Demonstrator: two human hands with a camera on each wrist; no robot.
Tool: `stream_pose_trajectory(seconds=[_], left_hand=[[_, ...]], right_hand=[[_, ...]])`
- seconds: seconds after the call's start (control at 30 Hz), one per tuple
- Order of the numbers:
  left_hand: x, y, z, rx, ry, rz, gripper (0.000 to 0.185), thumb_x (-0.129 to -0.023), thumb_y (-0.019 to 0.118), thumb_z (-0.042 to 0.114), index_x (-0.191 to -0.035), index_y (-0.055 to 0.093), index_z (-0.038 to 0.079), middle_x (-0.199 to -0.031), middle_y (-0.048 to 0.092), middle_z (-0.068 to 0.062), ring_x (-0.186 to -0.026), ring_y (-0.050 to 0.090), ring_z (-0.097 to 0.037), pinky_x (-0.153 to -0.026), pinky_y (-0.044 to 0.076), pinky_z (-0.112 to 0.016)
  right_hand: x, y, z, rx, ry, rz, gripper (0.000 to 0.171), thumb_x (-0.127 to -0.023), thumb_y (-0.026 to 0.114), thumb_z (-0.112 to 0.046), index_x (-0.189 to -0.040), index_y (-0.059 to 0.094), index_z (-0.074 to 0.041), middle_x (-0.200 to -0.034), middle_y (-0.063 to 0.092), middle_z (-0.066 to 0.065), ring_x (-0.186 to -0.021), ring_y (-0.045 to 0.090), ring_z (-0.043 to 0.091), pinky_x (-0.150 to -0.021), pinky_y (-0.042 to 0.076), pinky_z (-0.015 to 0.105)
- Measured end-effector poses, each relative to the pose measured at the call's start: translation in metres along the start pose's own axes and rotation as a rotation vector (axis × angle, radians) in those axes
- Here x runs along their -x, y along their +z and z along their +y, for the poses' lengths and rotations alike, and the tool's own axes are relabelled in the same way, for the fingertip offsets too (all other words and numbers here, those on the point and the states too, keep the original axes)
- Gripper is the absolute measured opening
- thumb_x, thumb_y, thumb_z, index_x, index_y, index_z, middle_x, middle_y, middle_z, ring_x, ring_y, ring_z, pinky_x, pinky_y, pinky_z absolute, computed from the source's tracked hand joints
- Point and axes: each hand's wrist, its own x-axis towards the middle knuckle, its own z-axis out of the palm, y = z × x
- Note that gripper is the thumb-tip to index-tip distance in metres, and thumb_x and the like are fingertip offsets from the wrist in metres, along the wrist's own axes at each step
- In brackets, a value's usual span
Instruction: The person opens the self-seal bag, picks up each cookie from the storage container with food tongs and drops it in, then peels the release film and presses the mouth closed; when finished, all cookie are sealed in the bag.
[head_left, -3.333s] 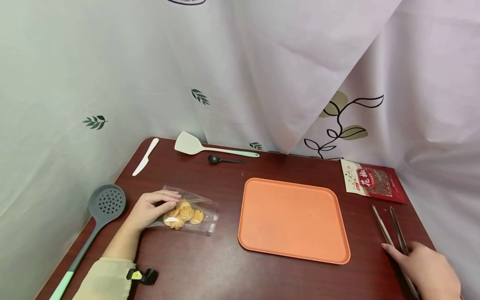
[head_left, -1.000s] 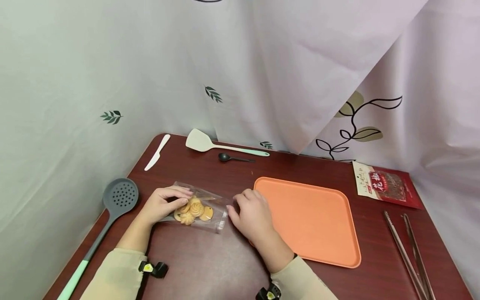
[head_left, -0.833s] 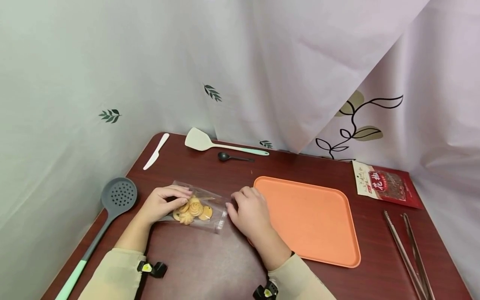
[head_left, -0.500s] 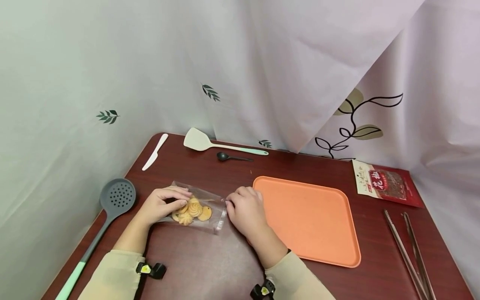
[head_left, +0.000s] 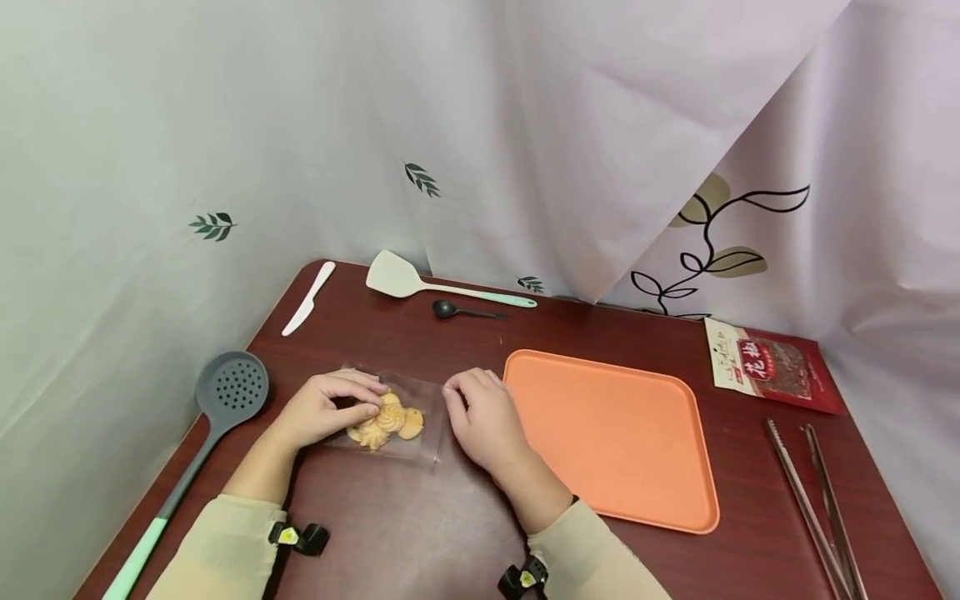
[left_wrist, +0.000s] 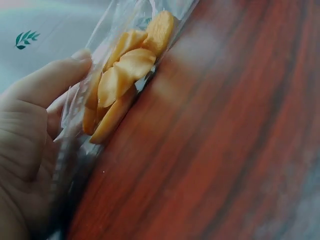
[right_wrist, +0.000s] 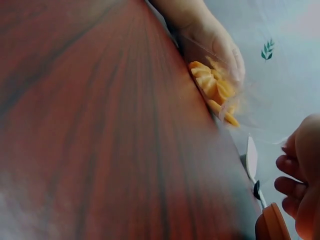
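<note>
Since three seconds back, my right hand (head_left: 480,417) has left the tongs (head_left: 813,492) at the near right and crossed to the cookie bag (head_left: 390,417), which has barely shifted on the table (head_left: 420,533). From my remote seat I see both hands on that bag near the table's left side. My left hand (head_left: 322,408) has its fingers curled over the bag's left end, thumb pressing the clear film against the cookies (left_wrist: 122,80); the left wrist view shows the film pinched between thumb and palm. My right hand sits at the bag's right end with fingers bent toward its edge; I cannot tell whether they pinch the film or only touch it. The bag lies flat, just left of the orange tray (head_left: 611,437), without touching it as far as I can see. Left of my left hand lies a grey skimmer (head_left: 225,392), its handle running to the near left edge. At the near right the tongs lie well apart from the hands. Farther right rests a red packet (head_left: 768,371). Along the far edge lie a white knife (head_left: 307,287), a pale spatula (head_left: 420,283) and a small black spoon (head_left: 457,311). A leaf-printed curtain (head_left: 480,125) hangs behind.
</note>
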Motion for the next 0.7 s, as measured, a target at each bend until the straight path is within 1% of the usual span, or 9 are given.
stream_pose_trajectory(seconds=[0.13,0.23,0.33,0.43,0.5,0.57,0.63,0.7], left_hand=[[-0.005,0.001,0.008,-0.021,0.01,-0.039,0.033,-0.08,0.091,-0.003,-0.108,0.085,0.014,-0.117,0.079,-0.007,-0.116,0.07,-0.02,-0.109,0.044,-0.018],[-0.01,0.003,0.016,-0.017,-0.003,-0.047,0.031,-0.083,0.089,-0.003,-0.111,0.084,0.012,-0.118,0.079,-0.007,-0.117,0.07,-0.021,-0.106,0.047,-0.019],[-0.018,0.009,0.026,-0.037,-0.016,-0.021,0.028,-0.087,0.086,-0.003,-0.11,0.083,0.011,-0.117,0.079,-0.006,-0.115,0.071,-0.022,-0.104,0.048,-0.019],[-0.027,0.019,0.037,-0.094,-0.024,0.032,0.025,-0.088,0.086,-0.001,-0.11,0.081,0.009,-0.116,0.078,-0.004,-0.112,0.071,-0.021,-0.101,0.05,-0.02],[-0.034,0.027,0.045,-0.137,-0.035,0.068,0.027,-0.089,0.085,0.001,-0.115,0.079,0.008,-0.118,0.076,-0.001,-0.113,0.069,-0.021,-0.101,0.052,-0.026],[-0.04,0.035,0.053,-0.173,-0.049,0.082,0.031,-0.092,0.083,0.004,-0.122,0.076,0.008,-0.123,0.074,0.0,-0.117,0.068,-0.02,-0.103,0.051,-0.036],[-0.046,0.043,0.059,-0.173,-0.069,0.064,0.033,-0.096,0.078,0.006,-0.129,0.074,0.008,-0.129,0.072,0.0,-0.122,0.066,-0.02,-0.104,0.052,-0.046],[-0.05,0.051,0.062,-0.154,-0.094,0.033,0.032,-0.1,0.074,0.007,-0.132,0.073,0.009,-0.131,0.072,-0.001,-0.123,0.066,-0.02,-0.103,0.053,-0.051]], right_hand=[[-0.001,-0.001,-0.005,-0.098,0.051,-0.026,0.01,-0.106,0.066,-0.017,-0.098,0.069,-0.014,-0.095,0.069,-0.001,-0.094,0.066,0.018,-0.084,0.056,0.037],[-0.002,-0.001,-0.009,-0.164,0.105,-0.052,0.011,-0.108,0.065,-0.018,-0.097,0.067,-0.015,-0.095,0.068,-0.003,-0.092,0.065,0.014,-0.082,0.056,0.036],[-0.002,-0.001,-0.011,-0.204,0.138,-0.063,0.012,-0.108,0.064,-0.018,-0.097,0.067,-0.016,-0.094,0.066,-0.005,-0.088,0.063,0.012,-0.079,0.056,0.033],[-0.002,-0.001,-0.011,-0.223,0.154,-0.064,0.011,-0.108,0.064,-0.018,-0.098,0.067,-0.017,-0.092,0.065,-0.006,-0.084,0.062,0.01,-0.076,0.055,0.031],[-0.002,-0.001,-0.011,-0.237,0.162,-0.065,0.011,-0.109,0.064,-0.019,-0.098,0.067,-0.017,-0.09,0.064,-0.007,-0.082,0.062,0.009,-0.074,0.054,0.03],[-0.002,-0.002,-0.01,-0.26,0.173,-0.069,0.011,-0.109,0.063,-0.019,-0.099,0.067,-0.017,-0.09,0.064,-0.007,-0.081,0.061,0.009,-0.074,0.054,0.03],[-0.002,-0.004,-0.01,-0.288,0.186,-0.073,0.012,-0.11,0.062,-0.02,-0.1,0.068,-0.017,-0.09,0.064,-0.007,-0.081,0.062,0.009,-0.074,0.055,0.03],[-0.003,-0.005,-0.009,-0.314,0.195,-0.072,0.011,-0.11,0.062,-0.02,-0.102,0.068,-0.016,-0.091,0.065,-0.006,-0.083,0.063,0.009,-0.075,0.055,0.03]])
